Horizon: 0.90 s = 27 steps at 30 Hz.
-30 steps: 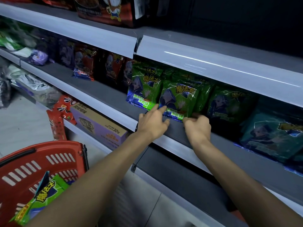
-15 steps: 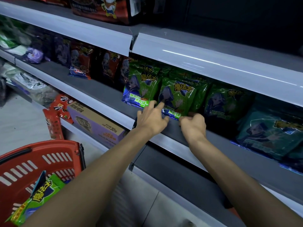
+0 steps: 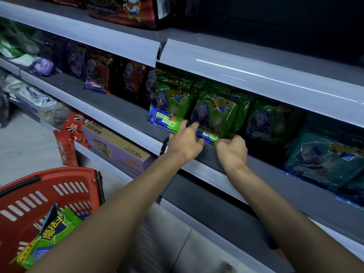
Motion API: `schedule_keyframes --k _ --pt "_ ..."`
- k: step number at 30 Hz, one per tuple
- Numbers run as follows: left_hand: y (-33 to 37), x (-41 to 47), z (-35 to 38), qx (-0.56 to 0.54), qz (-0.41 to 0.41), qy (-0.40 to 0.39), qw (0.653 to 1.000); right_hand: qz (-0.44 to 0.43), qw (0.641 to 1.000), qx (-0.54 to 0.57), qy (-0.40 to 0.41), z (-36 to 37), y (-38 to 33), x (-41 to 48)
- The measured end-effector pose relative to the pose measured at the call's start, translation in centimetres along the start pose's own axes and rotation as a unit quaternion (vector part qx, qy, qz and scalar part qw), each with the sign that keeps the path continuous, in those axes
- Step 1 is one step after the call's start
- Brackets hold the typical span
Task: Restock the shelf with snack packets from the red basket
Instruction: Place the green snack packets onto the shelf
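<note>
Left hand [image 3: 185, 143], fingers straight, props the green snack packet [image 3: 216, 113] upright on the shelf [image 3: 118, 107]; right hand [image 3: 231, 150] pinches its bottom edge, probably to align it.

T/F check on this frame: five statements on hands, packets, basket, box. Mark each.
1. The left hand and right hand are both at a green packet on the shelf. True.
2. The basket is empty. False: a spare packet lies in it.
3. The box sits on a lower level than the green packet. True.
4. The left hand grips the basket handle. False: it touches the green packet.
5. Teal packets lie left of the green packet. False: they lie to its right.
</note>
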<state>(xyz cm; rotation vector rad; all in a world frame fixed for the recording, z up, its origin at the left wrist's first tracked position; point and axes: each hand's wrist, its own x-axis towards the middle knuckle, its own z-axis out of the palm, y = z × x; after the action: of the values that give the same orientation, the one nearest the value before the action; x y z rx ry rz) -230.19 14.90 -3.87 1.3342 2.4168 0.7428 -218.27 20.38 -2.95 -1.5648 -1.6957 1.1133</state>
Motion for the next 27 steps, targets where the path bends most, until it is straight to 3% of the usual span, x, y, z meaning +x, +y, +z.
schedule_keyframes --k 4,8,10,14,20,27 --pt "-0.6 -1.4 0.6 0.002 0.014 0.000 1.000 -0.023 0.999 -0.036 0.007 -0.2 0.2 -1.1" --pt "-1.9 -2.6 1.3 0.121 0.081 0.027 0.989 -0.167 0.974 -0.153 -0.021 0.2 1.3 -2.5" --pt "-2.2 -2.5 1.3 0.165 0.101 0.012 0.981 -0.199 0.953 -0.220 -0.061 0.6 1.5 -2.8" --pt "-2.1 -1.8 1.4 0.204 0.103 -0.028 0.973 -0.204 0.933 -0.283 -0.090 1.2 1.4 -2.7" --pt "-1.7 -1.3 1.1 0.215 0.104 -0.040 0.970 -0.192 0.935 -0.284 -0.097 1.3 1.1 -2.3" --pt "-2.3 -6.0 -1.0 0.150 0.130 0.002 0.980 -0.206 0.928 -0.285 -0.125 0.6 -0.1 -5.6"
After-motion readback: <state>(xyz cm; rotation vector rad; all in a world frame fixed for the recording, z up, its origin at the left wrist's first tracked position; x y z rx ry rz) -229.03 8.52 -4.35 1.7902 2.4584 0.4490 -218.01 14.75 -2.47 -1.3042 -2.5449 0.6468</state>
